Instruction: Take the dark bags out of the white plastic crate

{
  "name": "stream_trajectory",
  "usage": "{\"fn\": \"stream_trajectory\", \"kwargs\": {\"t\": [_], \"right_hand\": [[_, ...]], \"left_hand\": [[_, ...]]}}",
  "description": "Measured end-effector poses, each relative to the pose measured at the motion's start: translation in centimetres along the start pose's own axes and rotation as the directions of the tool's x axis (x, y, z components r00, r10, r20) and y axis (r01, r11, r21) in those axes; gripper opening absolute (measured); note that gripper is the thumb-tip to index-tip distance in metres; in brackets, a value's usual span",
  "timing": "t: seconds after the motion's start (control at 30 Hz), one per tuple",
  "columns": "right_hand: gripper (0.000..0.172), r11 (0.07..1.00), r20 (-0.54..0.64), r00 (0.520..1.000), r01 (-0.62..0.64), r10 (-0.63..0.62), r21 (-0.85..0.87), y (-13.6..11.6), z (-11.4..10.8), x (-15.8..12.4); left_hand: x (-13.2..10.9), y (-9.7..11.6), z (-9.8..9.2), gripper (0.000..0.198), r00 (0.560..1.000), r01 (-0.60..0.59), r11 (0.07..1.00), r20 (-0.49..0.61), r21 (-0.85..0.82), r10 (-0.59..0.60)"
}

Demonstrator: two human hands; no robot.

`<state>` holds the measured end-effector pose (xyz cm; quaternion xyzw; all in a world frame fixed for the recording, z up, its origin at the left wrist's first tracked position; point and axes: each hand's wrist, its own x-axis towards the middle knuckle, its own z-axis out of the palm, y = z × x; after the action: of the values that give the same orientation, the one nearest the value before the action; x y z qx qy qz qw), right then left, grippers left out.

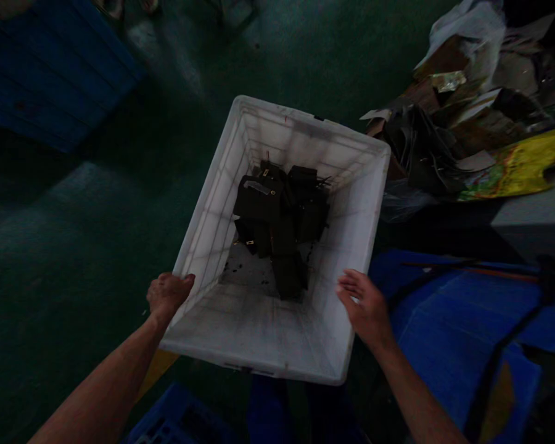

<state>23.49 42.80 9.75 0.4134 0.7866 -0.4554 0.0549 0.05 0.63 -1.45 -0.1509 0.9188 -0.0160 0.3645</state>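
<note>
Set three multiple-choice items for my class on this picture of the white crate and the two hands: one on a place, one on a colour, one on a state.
1. Where does the heap of cardboard and plastic scrap lie?
A. Inside the crate
B. Beyond the crate, to the upper right
C. Under the left arm

2. What colour are the parts in the white crate?
A. Black
B. Red
C. Yellow

3. How does the left hand stand to the crate?
A. Resting on the floor, far from it
B. Deep inside, among the parts
C. Gripping its left rim

Answers:
1 B: the scrap is piled outside the crate at the upper right.
2 A: the clustered pieces on the crate's bottom are black.
3 C: its fingers curl over the left rim, while the right hand lies flat and open at the right rim.
</note>
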Motion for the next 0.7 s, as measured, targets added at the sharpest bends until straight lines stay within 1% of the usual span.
{"fn": "stream_trajectory", "kwargs": {"t": [0.03,0.07,0.1,0.13,0.17,0.2,0.23,0.3,0.37,0.43,0.5,0.53,0.6,0.63,0.7], "right_hand": [[0.054,0.998,0.124,0.991,-0.041,0.048,-0.055,1.0,4.7,2.9],[0.058,0.977,0.199,0.971,-0.097,0.135,-0.188,2.5,9.1,5.6],[0.058,0.922,0.253,0.940,-0.125,0.229,-0.367,4.3,13.0,8.1],[0.053,0.843,0.294,0.910,-0.100,0.292,-0.529,6.4,16.2,10.2],[0.049,0.770,0.316,0.887,-0.065,0.336,-0.634,8.5,18.8,12.1],[0.045,0.708,0.331,0.871,-0.027,0.363,-0.705,10.5,20.8,13.7],[0.042,0.669,0.343,0.861,0.005,0.375,-0.744,12.6,22.3,15.1],[0.043,0.627,0.349,0.853,0.033,0.388,-0.778,16.4,24.3,17.3],[0.046,0.586,0.358,0.838,0.058,0.412,-0.809,20.2,25.9,19.1],[0.043,0.562,0.384,0.807,0.080,0.448,-0.823,23.7,27.3,20.6],[0.038,0.557,0.422,0.772,0.108,0.475,-0.823,26.8,28.6,21.5],[0.036,0.557,0.437,0.761,0.121,0.480,-0.822,28.0,29.2,21.7],[0.036,0.544,0.440,0.761,0.138,0.476,-0.827,29.7,30.1,21.7],[0.038,0.531,0.430,0.769,0.140,0.473,-0.836,30.1,30.4,21.4],[0.040,0.500,0.406,0.784,0.142,0.471,-0.854,30.0,30.8,20.2]], "left_hand": [[0.4,-0.2,0.3,0.073,1.000,-0.017,1.000,-0.009,-0.001,0.017],[0.7,-0.4,0.5,0.072,1.000,-0.010,1.000,-0.016,0.001,0.010],[1.1,-0.6,0.6,0.071,1.000,0.015,1.000,-0.022,0.006,-0.015],[1.6,-0.8,0.8,0.070,0.999,0.044,0.999,-0.028,0.010,-0.043],[2.0,-1.0,1.0,0.070,0.997,0.070,0.997,-0.031,0.016,-0.070],[2.4,-1.1,1.3,0.070,0.996,0.087,0.996,-0.029,0.024,-0.086],[2.9,-1.2,1.7,0.071,0.995,0.094,0.995,-0.037,0.032,-0.093],[3.7,-1.5,2.6,0.072,0.994,0.092,0.995,-0.060,0.046,-0.089],[4.5,-1.8,3.6,0.072,0.992,0.094,0.994,-0.085,0.061,-0.089],[5.1,-2.0,4.6,0.070,0.990,0.100,0.992,-0.108,0.072,-0.092],[5.7,-2.0,5.4,0.065,0.988,0.103,0.991,-0.123,0.082,-0.093],[5.9,-1.9,5.6,0.063,0.987,0.103,0.991,-0.135,0.084,-0.091],[6.2,-1.5,5.8,0.060,0.982,0.098,0.992,-0.170,0.080,-0.083],[6.3,-1.2,5.8,0.060,0.979,0.092,0.993,-0.188,0.078,-0.076],[6.3,-0.9,5.8,0.062,0.975,0.091,0.993,-0.212,0.076,-0.074]]}}
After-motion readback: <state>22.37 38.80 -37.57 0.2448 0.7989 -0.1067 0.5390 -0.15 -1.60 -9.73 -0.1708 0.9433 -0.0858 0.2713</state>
